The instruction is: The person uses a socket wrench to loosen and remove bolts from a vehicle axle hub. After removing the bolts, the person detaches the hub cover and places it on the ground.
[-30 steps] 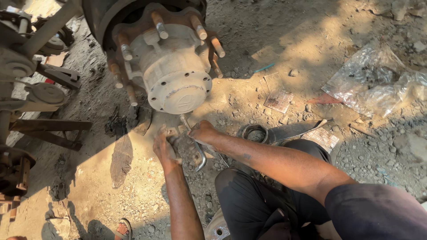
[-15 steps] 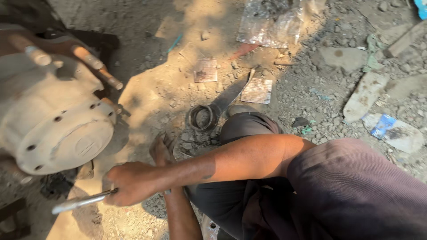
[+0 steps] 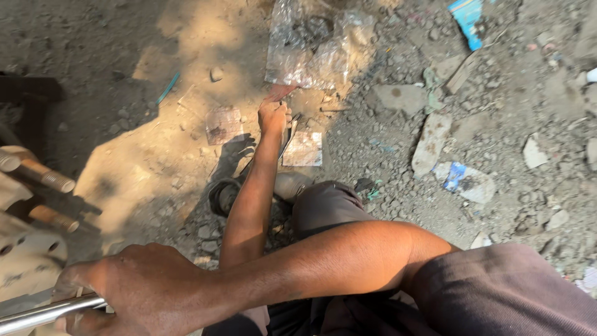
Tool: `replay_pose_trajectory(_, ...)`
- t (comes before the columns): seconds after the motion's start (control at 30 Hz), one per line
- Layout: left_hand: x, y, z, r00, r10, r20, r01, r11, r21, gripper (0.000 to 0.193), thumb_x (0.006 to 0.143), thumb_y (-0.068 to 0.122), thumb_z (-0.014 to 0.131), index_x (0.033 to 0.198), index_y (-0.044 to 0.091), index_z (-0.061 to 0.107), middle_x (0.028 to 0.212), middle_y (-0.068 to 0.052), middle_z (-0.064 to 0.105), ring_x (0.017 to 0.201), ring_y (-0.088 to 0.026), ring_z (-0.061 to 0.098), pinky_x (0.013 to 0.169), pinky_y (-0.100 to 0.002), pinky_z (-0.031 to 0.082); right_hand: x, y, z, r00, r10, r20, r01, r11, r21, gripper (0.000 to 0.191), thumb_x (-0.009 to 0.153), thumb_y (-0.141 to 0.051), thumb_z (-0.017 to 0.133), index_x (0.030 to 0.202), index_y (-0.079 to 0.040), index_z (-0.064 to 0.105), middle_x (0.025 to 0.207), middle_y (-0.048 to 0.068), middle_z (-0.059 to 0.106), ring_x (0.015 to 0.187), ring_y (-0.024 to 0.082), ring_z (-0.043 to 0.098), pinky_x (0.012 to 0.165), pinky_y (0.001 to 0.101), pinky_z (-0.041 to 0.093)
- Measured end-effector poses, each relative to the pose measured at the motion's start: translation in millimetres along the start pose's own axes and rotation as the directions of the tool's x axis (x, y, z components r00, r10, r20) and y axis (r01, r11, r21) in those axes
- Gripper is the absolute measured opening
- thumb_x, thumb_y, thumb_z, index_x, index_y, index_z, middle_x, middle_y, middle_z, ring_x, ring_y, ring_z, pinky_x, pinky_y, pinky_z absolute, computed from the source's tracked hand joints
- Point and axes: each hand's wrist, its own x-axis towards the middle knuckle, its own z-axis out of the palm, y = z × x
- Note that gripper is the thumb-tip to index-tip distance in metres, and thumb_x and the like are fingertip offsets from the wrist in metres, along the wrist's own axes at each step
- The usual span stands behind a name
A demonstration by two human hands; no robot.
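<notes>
- While the arms are crossed, a shiny metal rod [image 3: 43,313] is gripped in the clenched right hand [image 3: 134,289], just beside the wheel hub [image 3: 25,249] at the ground's left edge.
- A dark flat tool [image 3: 288,134] is grasped by the left hand [image 3: 273,116], stretched far forward over the dirt ground [image 3: 155,155].
- A clear plastic bag [image 3: 311,46] is seen just beyond that hand.
- A metal ring [image 3: 217,194] is found beside the forearm.

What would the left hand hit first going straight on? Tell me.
Probably the clear plastic bag lying just beyond the left hand; depth is unclear. The right hand grips a metal rod.
</notes>
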Motion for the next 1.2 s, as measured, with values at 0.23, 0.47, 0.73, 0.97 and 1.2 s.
replay_pose_trajectory(0.23,19.7,59.6,38.5,0.989,0.142,0.045,-0.137,0.986,-0.099,0.040,0.097,0.018,0.065,0.132,0.004,0.053,0.113,-0.010,0.066,0.082,-0.014,0.073,0.062,-0.032,0.066,-3.1,-2.9,-35.2,0.994,-0.001,-0.109,0.009,0.997,0.072,0.044,0.098,-0.035,0.058,0.127,-0.003,0.063,0.084,0.012,0.073,0.063,0.020,0.074,0.064,0.0389,0.065)
replay_pose_trajectory(0.47,-17.9,-1.9,-24.6,0.995,-0.026,-0.099,0.011,0.990,-0.140,0.029,0.097,0.018,0.066,0.114,-0.005,0.071,0.099,-0.016,0.074,0.076,-0.022,0.072,0.058,-0.034,0.060,0.6,-9.5,-29.4,0.998,-0.016,-0.059,0.017,1.000,0.015,0.041,0.100,-0.035,0.060,0.122,-0.001,0.065,0.073,0.008,0.072,0.063,0.017,0.074,0.063,0.0364,0.062)
replay_pose_trajectory(0.73,-148.0,-65.3,-145.5,0.942,-0.083,-0.324,-0.109,0.839,-0.533,0.044,0.106,0.035,0.055,0.136,0.003,0.055,0.119,-0.013,0.065,0.101,-0.022,0.066,0.088,-0.039,0.056,25.6,39.6,10.5,0.951,-0.295,0.096,0.245,0.904,0.349,0.032,0.108,-0.023,0.077,0.126,0.003,0.070,0.101,0.008,0.074,0.086,0.012,0.069,0.070,0.0319,0.061)
replay_pose_trajectory(0.97,-247.6,-79.6,-210.7,0.868,0.240,-0.434,-0.496,0.442,-0.747,0.048,0.107,0.030,0.052,0.148,0.005,0.053,0.133,-0.012,0.059,0.112,-0.021,0.057,0.091,-0.037,0.048,46.4,82.5,70.7,0.789,0.554,0.267,-0.615,0.706,0.351,0.023,0.102,-0.014,0.059,0.114,0.005,0.060,0.085,0.012,0.066,0.063,0.020,0.067,0.050,0.0343,0.058)
replay_pose_trajectory(1.2,-349.8,-57.4,-268.5,0.679,-0.129,-0.723,-0.462,0.690,-0.557,0.041,0.103,0.025,0.048,0.132,0.000,0.060,0.120,-0.020,0.068,0.101,-0.030,0.064,0.077,-0.038,0.057,77.7,113.6,101.3,0.809,0.509,0.294,-0.587,0.674,0.449,0.013,0.102,-0.019,0.054,0.099,-0.007,0.055,0.078,0.004,0.054,0.059,0.015,0.051,0.047,0.0325,0.044)
